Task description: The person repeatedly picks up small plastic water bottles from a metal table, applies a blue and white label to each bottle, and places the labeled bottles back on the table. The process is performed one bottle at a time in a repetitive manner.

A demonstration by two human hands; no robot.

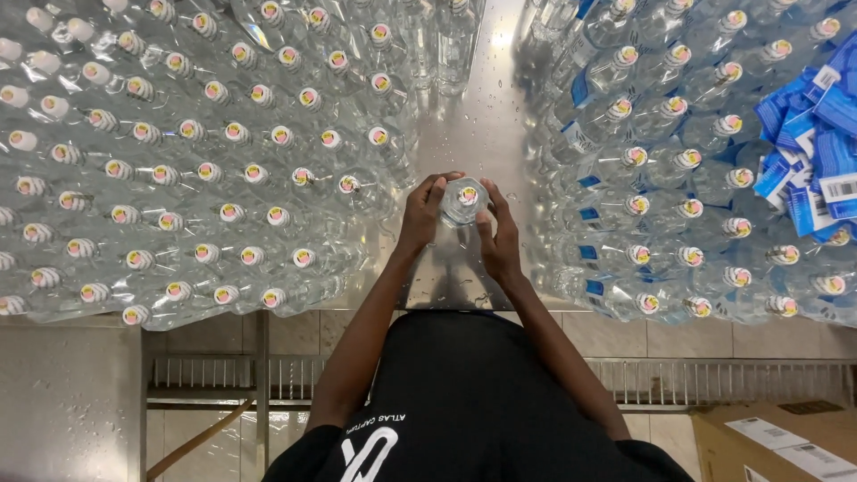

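Black shirt fills the bottom of the head view, both bare arms reaching out from it over the wet steel bench point(464, 116). Left hand point(421, 214) and right hand point(498, 234) close together around one clear bottle point(462, 202), standing upright on the bench, cap up. Left grip is clenched on the bottle's left side, fingers curling over its shoulder; right grip presses the other side, fingers spread along it. So the bottle sits between the palms, in the bare lane of the bench.

Left of that bottle, a big block of unlabelled bottles point(205, 170), packed cap to cap. Right of it, labelled bottles point(661, 205) wearing blue bands, and beyond them a heap of loose blue labels point(817, 152). Down toward the lower right, a cardboard box point(768, 442) on the floor.

By my read, this is the handling of a single bottle between the two groups; any next move calls for a steady two-handed hold on slick, wet plastic.
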